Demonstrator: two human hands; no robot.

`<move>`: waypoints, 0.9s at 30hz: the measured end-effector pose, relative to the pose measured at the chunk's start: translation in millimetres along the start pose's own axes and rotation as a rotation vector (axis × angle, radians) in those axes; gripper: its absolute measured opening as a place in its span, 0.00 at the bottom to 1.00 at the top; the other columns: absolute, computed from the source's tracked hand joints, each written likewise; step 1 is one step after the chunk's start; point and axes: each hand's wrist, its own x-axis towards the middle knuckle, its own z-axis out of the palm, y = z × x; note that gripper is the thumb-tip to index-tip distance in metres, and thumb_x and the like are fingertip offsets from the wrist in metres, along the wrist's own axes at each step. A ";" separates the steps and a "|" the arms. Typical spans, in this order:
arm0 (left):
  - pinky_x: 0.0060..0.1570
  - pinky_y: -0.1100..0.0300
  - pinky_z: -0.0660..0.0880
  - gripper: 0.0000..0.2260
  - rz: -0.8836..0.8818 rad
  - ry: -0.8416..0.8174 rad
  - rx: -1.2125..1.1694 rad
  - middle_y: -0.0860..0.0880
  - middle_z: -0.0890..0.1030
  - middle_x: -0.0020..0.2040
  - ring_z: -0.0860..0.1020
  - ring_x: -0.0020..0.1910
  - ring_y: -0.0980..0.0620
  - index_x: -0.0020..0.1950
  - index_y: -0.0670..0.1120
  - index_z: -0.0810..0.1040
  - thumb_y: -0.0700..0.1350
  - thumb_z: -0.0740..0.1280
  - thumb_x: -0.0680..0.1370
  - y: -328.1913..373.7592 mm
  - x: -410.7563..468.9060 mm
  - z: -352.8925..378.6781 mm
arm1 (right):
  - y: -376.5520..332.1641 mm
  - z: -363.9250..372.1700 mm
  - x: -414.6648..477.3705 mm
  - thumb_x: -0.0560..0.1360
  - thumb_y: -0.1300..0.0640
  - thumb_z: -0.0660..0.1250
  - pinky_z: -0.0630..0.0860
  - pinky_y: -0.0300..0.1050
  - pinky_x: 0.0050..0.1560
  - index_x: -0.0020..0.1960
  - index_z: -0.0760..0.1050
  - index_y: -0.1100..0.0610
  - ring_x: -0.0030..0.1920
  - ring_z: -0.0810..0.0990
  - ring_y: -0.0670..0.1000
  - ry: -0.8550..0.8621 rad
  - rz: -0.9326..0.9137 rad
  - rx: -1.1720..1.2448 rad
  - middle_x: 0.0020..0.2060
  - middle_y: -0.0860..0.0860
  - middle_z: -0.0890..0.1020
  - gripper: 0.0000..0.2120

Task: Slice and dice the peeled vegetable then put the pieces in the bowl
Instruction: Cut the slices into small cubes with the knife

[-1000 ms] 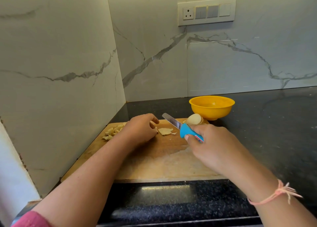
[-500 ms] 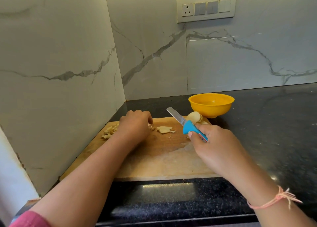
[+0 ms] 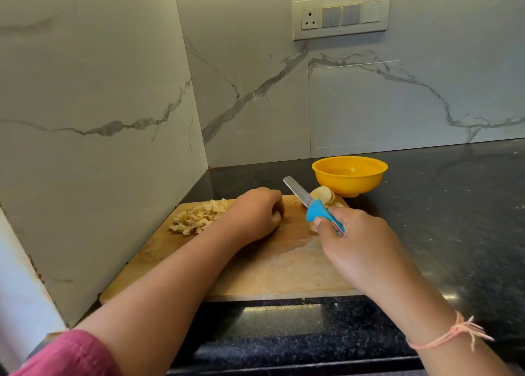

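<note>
The centre-frame pieces are gone: my curled left hand (image 3: 252,213), contents unclear, pushed them toward the diced pile (image 3: 199,216). My right hand (image 3: 360,247) grips the knife (image 3: 301,198); slices (image 3: 322,193) remain.

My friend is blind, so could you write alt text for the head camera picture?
A person's right hand holds a blue-handled knife over a cutting board, while the left hand rests curled beside a pile of diced vegetable. Round slices lie at the board's far edge, near a yellow bowl on the dark counter.
</note>
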 end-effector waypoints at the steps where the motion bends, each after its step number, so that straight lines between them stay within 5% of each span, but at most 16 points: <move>1: 0.53 0.60 0.75 0.08 -0.017 0.008 0.031 0.48 0.77 0.54 0.74 0.49 0.54 0.57 0.47 0.77 0.42 0.62 0.79 -1.6 0.4 -0.5 | 0.2 0.1 -0.1 0.80 0.48 0.56 0.62 0.35 0.28 0.59 0.75 0.50 0.36 0.74 0.46 -0.003 -0.002 0.000 0.40 0.46 0.77 0.13; 14: 0.55 0.55 0.77 0.12 -0.326 0.028 0.094 0.46 0.79 0.55 0.78 0.52 0.48 0.60 0.45 0.79 0.47 0.67 0.78 -19.0 2.4 -23.6 | -0.4 -3.1 -1.9 0.80 0.49 0.56 0.61 0.34 0.28 0.55 0.75 0.52 0.35 0.73 0.45 -0.001 0.006 0.017 0.37 0.46 0.76 0.12; 18: 0.56 0.57 0.76 0.14 -0.234 0.053 0.021 0.48 0.78 0.59 0.77 0.54 0.49 0.63 0.48 0.76 0.39 0.65 0.78 -7.8 2.5 -17.2 | 0.8 -6.8 0.2 0.79 0.50 0.57 0.72 0.42 0.31 0.55 0.76 0.52 0.30 0.73 0.48 0.004 0.064 0.192 0.31 0.48 0.75 0.11; 27: 0.65 0.57 0.69 0.25 0.047 -0.024 -0.215 0.47 0.69 0.71 0.71 0.67 0.49 0.74 0.45 0.63 0.43 0.67 0.78 34.1 22.2 -10.5 | 5.4 -9.3 1.9 0.80 0.50 0.57 0.66 0.36 0.29 0.60 0.74 0.49 0.29 0.72 0.45 0.048 0.097 0.243 0.31 0.46 0.74 0.12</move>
